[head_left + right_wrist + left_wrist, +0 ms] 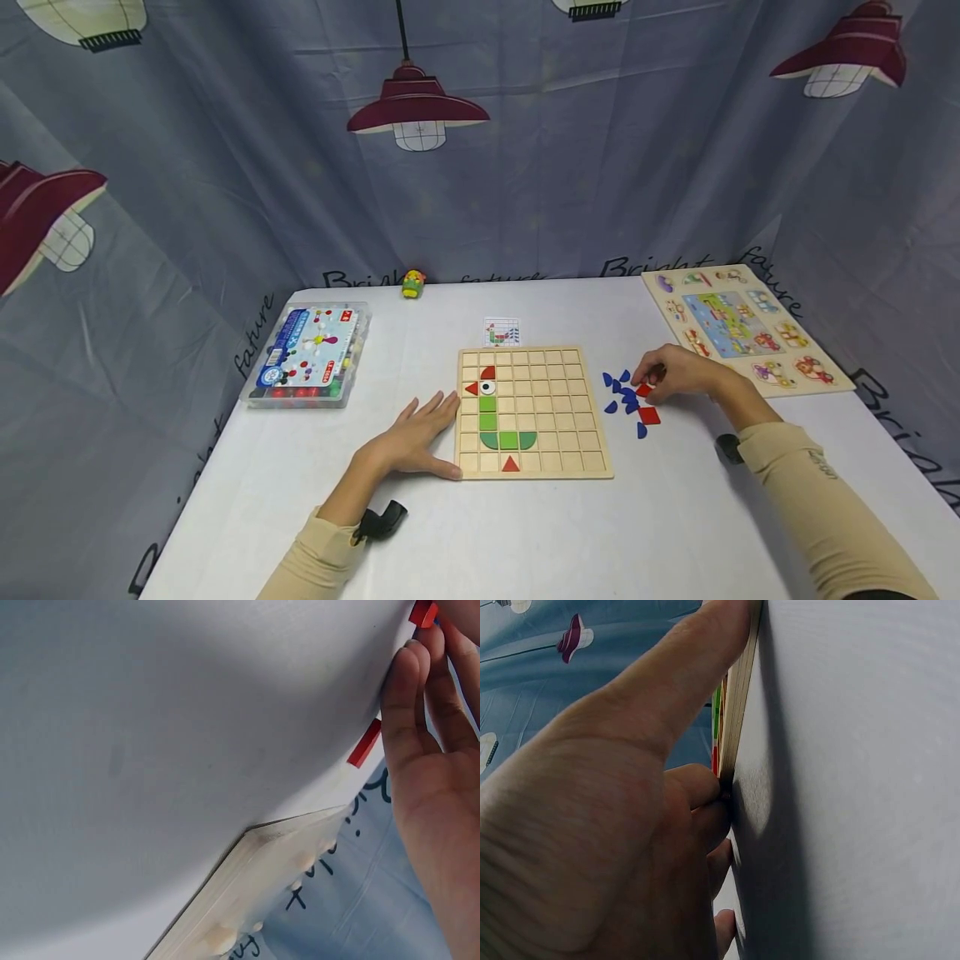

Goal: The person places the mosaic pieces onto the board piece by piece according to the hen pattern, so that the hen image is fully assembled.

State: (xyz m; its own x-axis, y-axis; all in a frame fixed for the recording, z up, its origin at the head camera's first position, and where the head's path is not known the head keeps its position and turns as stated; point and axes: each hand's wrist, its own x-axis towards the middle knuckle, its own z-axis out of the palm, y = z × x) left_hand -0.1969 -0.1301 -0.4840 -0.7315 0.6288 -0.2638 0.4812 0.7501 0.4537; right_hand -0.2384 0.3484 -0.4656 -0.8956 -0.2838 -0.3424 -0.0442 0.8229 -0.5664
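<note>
A wooden grid board [555, 408] lies flat on the white table. Set in its squares are a red quarter-round piece [488, 372], a red triangle [472, 388], a round eye piece [487, 387], green squares [487, 422], green quarter-rounds [528, 439] and another red triangle [510, 464]. With fingers spread, my left hand [416, 437] rests against the board's left edge, its thumb at the near corner. My right hand [678, 371] is right of the board, thumb and fingertips pinching a red square piece [424, 613]. Beside it lie a second red piece [649, 416] and several blue pieces [630, 401].
A small picture card [502, 332] lies behind the board. At the back left sits a clear plastic case [307, 350] with a printed label. A little toy figure [412, 284] stands at the rear edge. A wooden picture puzzle [742, 325] lies at the back right, near my right forearm.
</note>
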